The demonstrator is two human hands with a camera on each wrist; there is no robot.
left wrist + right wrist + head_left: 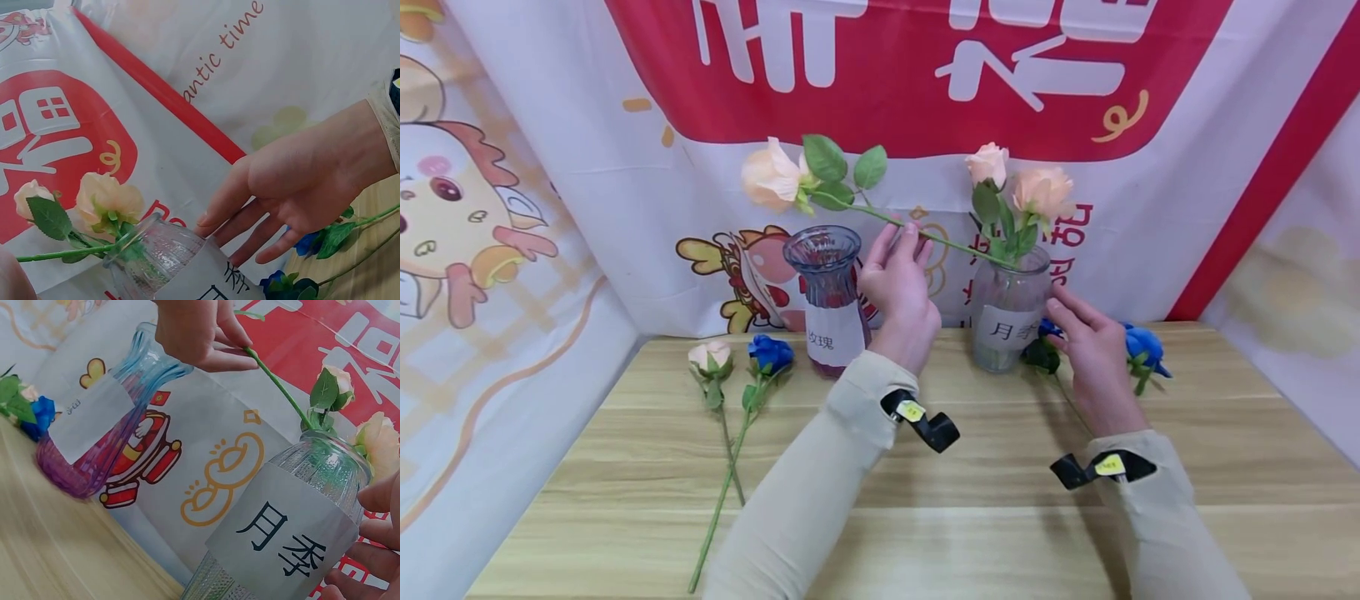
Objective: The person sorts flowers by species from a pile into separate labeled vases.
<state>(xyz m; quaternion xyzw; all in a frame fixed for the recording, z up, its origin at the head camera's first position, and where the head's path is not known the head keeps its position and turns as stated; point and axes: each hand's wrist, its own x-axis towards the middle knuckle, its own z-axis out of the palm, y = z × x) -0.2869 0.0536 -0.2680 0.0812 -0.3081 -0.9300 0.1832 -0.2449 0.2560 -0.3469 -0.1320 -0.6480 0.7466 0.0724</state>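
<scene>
Left hand [901, 279] is pinching the stem of a peach rose [775, 177], holding it aslant, stem end meeting the clear vase's [1011, 296] mouth. Right hand [1093, 358] is resting extended fingers against that vase. Blue-purple vase [832, 287] is standing nearby.

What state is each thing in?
Clear vase: upright, holding two peach flowers
Blue-purple vase: upright, no flowers showing
Left hand: pinching tilted flower
Tilted flower: stem end at clear vase's mouth
Right hand: at clear vase's side
Pink flower, left blue flower: lying, stems crossed
Right blue flowers: lying, partly hidden
</scene>
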